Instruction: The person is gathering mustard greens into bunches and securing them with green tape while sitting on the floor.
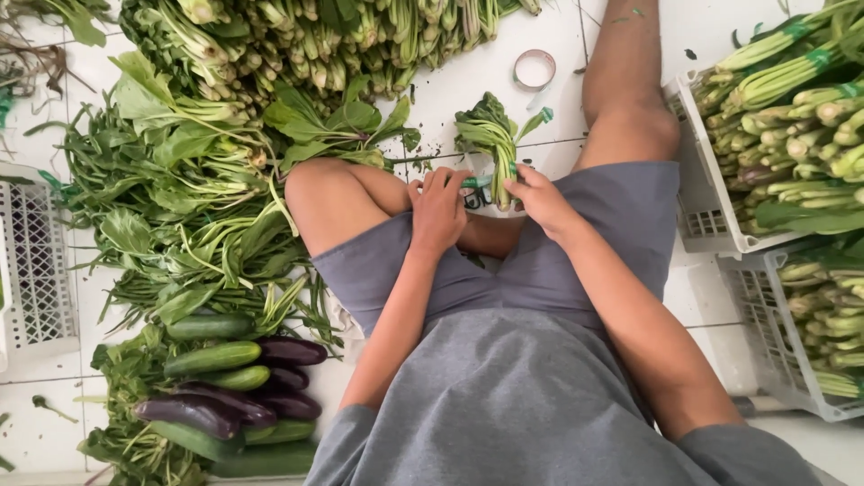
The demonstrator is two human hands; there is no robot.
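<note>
Green leafy bundle (493, 144) stands at twelve o'clock from our hands, its long axis running away from us, leaves far. Our right hand (540, 198) grips its stems; our left hand (438, 209) pinches green tape (477, 181) beside it.

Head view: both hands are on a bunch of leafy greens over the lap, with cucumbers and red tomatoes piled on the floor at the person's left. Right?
Not quite. In the head view the pile beside the cucumbers is purple eggplants, not red tomatoes. The rest holds: left hand and right hand are on the bunch of leafy greens.
</note>
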